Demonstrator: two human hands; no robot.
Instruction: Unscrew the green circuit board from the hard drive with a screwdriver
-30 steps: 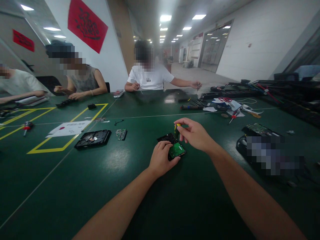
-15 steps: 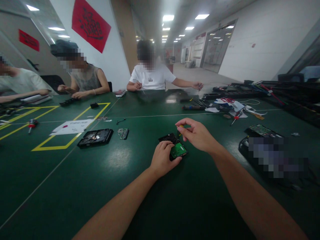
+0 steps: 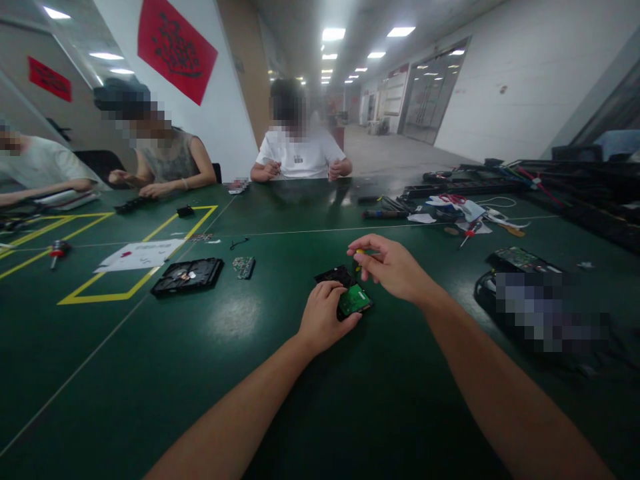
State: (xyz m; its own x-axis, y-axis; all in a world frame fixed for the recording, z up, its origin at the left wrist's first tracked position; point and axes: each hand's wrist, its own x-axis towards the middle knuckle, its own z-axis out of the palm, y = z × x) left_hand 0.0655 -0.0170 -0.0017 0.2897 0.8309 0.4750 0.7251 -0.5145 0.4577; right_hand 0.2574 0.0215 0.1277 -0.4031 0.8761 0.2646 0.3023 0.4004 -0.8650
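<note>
A hard drive (image 3: 356,299) with a black case and a green circuit board lies on the dark green table (image 3: 240,400) in front of me. My left hand (image 3: 324,321) is closed around its near left side, with the thumb along the front edge. Above the drive's far right corner, my right hand (image 3: 396,268) pinches a small screwdriver (image 3: 359,253) with a yellow handle. The screwdriver points down toward the drive, but its tip is too dark to make out. Part of the drive is covered by my left fingers.
To the left are an opened black drive case (image 3: 187,277), a small circuit board (image 3: 244,267) and a paper sheet (image 3: 140,255). A red-handled screwdriver (image 3: 469,233), cables and another board (image 3: 523,259) lie right. Several people sit across the table.
My left hand keeps its hold on the hard drive, and my right fingers shift slightly on the screwdriver. The person opposite has drawn an outstretched arm back in to the body.
</note>
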